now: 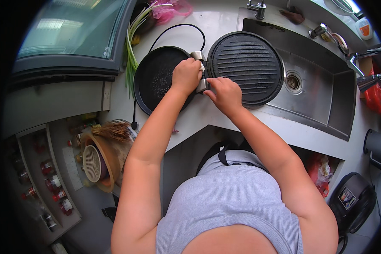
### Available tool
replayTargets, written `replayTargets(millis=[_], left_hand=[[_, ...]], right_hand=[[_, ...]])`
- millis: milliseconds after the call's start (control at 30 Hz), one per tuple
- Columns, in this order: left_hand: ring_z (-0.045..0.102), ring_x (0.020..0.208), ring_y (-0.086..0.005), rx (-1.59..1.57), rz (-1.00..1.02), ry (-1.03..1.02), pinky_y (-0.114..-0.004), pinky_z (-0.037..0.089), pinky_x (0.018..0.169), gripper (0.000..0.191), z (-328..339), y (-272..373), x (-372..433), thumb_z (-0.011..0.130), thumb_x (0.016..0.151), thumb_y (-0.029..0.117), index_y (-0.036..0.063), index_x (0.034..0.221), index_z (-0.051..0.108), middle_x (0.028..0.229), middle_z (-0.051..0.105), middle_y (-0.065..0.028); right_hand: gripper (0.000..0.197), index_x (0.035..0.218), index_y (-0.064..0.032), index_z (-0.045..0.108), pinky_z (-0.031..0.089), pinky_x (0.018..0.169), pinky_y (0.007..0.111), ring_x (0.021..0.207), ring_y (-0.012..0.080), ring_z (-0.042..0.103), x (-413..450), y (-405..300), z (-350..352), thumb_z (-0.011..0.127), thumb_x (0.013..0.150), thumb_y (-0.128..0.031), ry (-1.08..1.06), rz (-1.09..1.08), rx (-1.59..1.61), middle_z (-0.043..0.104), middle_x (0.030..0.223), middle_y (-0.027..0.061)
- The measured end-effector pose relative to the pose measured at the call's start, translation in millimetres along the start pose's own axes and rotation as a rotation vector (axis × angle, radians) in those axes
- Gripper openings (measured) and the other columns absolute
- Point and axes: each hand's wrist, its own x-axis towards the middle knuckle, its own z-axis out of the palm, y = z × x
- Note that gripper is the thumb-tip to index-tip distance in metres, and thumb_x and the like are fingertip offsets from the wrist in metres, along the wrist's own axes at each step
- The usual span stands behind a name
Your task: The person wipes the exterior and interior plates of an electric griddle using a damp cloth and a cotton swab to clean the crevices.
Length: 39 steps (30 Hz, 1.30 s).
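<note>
An electric griddle lies opened out flat, its smooth round black pan (155, 79) on the left and its ridged round plate (246, 68) on the right, the plate reaching over the sink's edge. Silver hinge blocks (203, 85) join the two halves. My left hand (187, 76) is closed on a small piece of white tissue or cloth, which shows at its fingertips against the hinge. Beside the lower hinge block is my right hand (225, 95), fingers apart, thumb and fingertips at the block's right side. Nothing shows in its grasp.
A steel sink (314, 104) with faucets lies at right. Green onions (131, 60) and a pink plastic bag (171, 11) lie behind the pan. The black power cord's plug (134, 124) hangs at the counter's front edge. Basins, a straw brush (114, 130) and a bottle rack stand lower left.
</note>
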Motion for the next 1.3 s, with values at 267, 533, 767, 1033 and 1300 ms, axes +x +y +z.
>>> replayTargets(millis=[267, 533, 767, 1033, 1300], left_hand=[[0.063, 0.073, -0.0312, 0.019, -0.133, -0.147, -0.042, 0.05, 0.066, 0.014, -3, 9, 1, 0.067, 0.071, 0.019, 0.0063, 0.075, 0.062, 0.077, 0.063, -0.0122], [0.061, 0.073, -0.0333, -0.363, -0.314, -0.049, -0.042, 0.048, 0.065, 0.009, -31, 19, -27, 0.063, 0.075, 0.009, 0.004, 0.079, 0.057, 0.077, 0.061, -0.014], [0.062, 0.073, -0.0208, -0.676, -0.252, 0.083, -0.031, 0.05, 0.066, 0.017, -18, 58, -85, 0.063, 0.075, -0.004, 0.0024, 0.089, 0.058, 0.085, 0.061, -0.0098], [0.057, 0.088, -0.032, -0.166, -0.297, 0.156, -0.039, 0.047, 0.077, 0.027, -3, 41, -112, 0.072, 0.071, 0.009, 0.0028, 0.095, 0.061, 0.09, 0.059, -0.0118], [0.059, 0.081, -0.0314, -0.103, -0.349, 0.175, -0.04, 0.047, 0.07, 0.013, 12, 25, -107, 0.071, 0.071, 0.008, 0.0043, 0.079, 0.062, 0.082, 0.059, -0.0104]], right_hand=[[0.033, 0.093, -0.0101, 0.063, 0.047, 0.064, 0.036, 0.075, 0.0224, 0.06, 7, 5, 3, 0.077, 0.066, -0.024, -0.026, -0.052, -0.055, 0.061, 0.078, 0.003], [0.033, 0.097, -0.0091, 0.064, 0.049, 0.061, 0.032, 0.07, 0.0215, 0.06, 9, 4, -16, 0.077, 0.067, -0.015, -0.018, 0.17, 0.338, 0.061, 0.083, 0.0045], [0.015, 0.081, -0.0092, 0.065, 0.051, 0.063, 0.035, 0.073, 0.0255, 0.062, -5, 9, -31, 0.073, 0.068, -0.01, -0.146, -0.072, 0.268, 0.061, 0.084, 0.0045], [0.005, 0.08, -0.0104, 0.064, 0.051, 0.065, 0.036, 0.076, 0.0253, 0.062, 84, 41, -2, 0.063, 0.075, -0.011, 0.037, -0.041, 0.056, 0.062, 0.083, 0.0052], [0.007, 0.075, -0.0117, 0.064, 0.051, 0.072, 0.034, 0.086, 0.0212, 0.061, 103, 48, 23, 0.058, 0.072, -0.01, -0.187, -0.326, -0.329, 0.065, 0.083, 0.0007]])
